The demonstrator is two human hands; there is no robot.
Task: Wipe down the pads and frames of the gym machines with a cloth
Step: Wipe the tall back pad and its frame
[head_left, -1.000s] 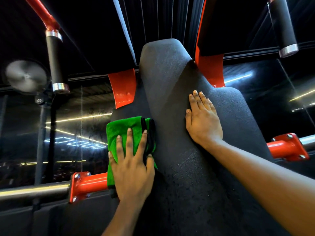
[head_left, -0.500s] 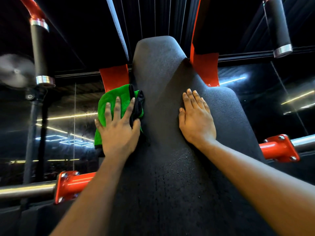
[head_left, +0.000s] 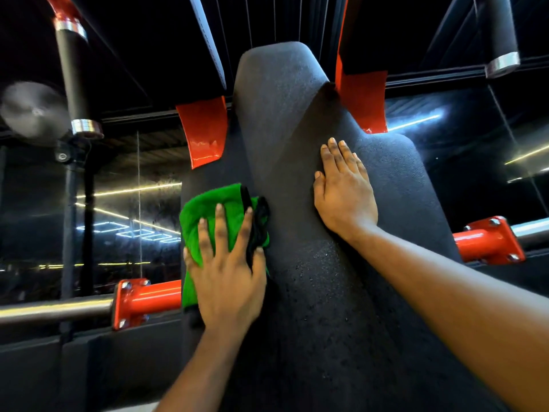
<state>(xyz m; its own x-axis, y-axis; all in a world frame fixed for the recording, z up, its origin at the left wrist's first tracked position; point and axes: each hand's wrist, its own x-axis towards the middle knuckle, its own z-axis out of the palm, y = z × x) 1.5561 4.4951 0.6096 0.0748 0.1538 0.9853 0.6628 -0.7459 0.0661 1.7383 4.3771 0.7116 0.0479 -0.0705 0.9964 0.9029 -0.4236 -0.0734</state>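
Your left hand [head_left: 225, 281] lies flat with fingers spread and presses the green cloth [head_left: 205, 209] against the left flank of the black pad [head_left: 312, 307]. It grasps nothing; the fingers are straight. Your right hand [head_left: 344, 197] is also released, resting palm-down on the upper middle of the pad to brace it.

Progress, judged from this view:
- The task is in its pad-wiping step, and appears to be at an early or middle stage on this machine.
- Fine droplets or specks show on the pad's centre, below your right hand. Treat that area as not yet wiped.
- Whether the pad's upper neck and right flank are done cannot be told.
- The red frame bracket [head_left: 142, 301] beside the cloth, the opposite bracket [head_left: 487, 242] and the red plates [head_left: 205, 129] behind the pad remain to be wiped, as far as the view shows.

Condition of the cloth: it is bright green with a dark edge band, bunched and folded under your palm, soft and pliable. Its lower edge hangs just over the pad's left side.
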